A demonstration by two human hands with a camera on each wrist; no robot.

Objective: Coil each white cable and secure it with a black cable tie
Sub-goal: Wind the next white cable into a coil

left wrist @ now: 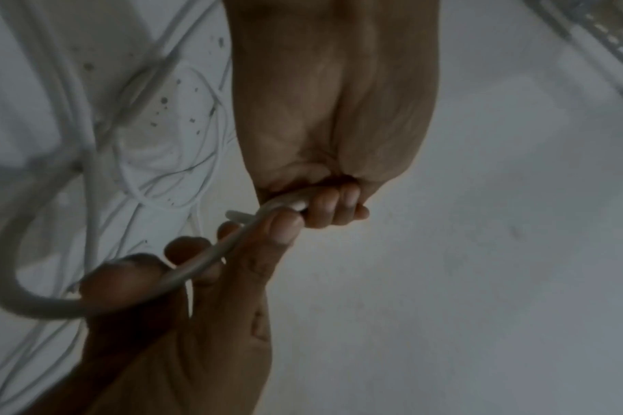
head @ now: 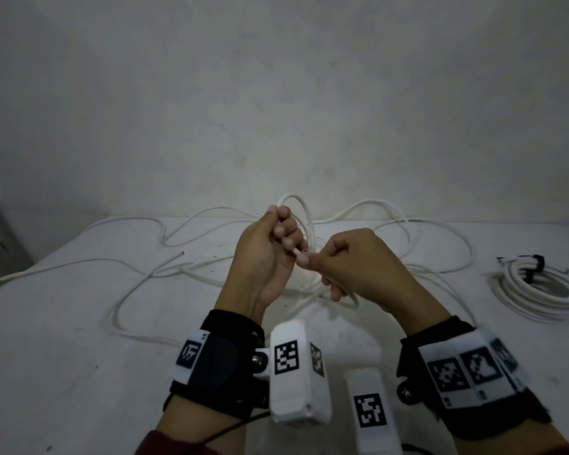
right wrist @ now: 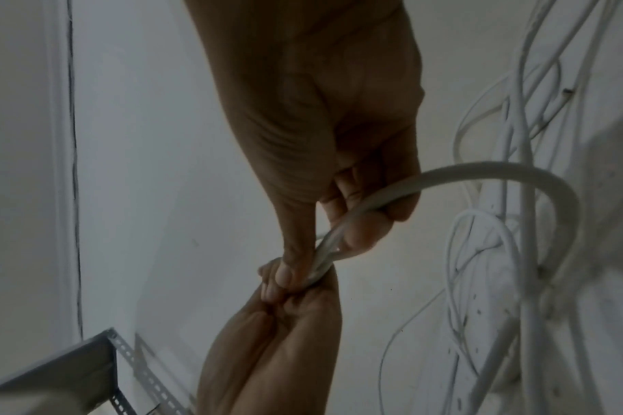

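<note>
A long white cable [head: 135,284] sprawls in loose tangles across the white table [head: 79,372]. My left hand [head: 284,231] is raised above the table's middle and grips a small loop of this cable [head: 306,211] that arches over its fingers. My right hand [head: 312,261] meets it from the right, pinching the cable where the loop closes, with another strand under its lower fingers. In the left wrist view the left hand [left wrist: 196,266] holds the curving cable [left wrist: 29,303] against the right hand [left wrist: 331,207]. The right wrist view shows the same: left hand [right wrist: 356,224], right hand [right wrist: 285,294], cable [right wrist: 516,171].
At the table's right side lies a coiled white cable [head: 536,290] bound with a black tie [head: 537,262]. A loose cable end [head: 181,254] rests left of centre. A pale wall rises directly behind the table. A perforated metal shelf frame [right wrist: 125,351] stands off the left side.
</note>
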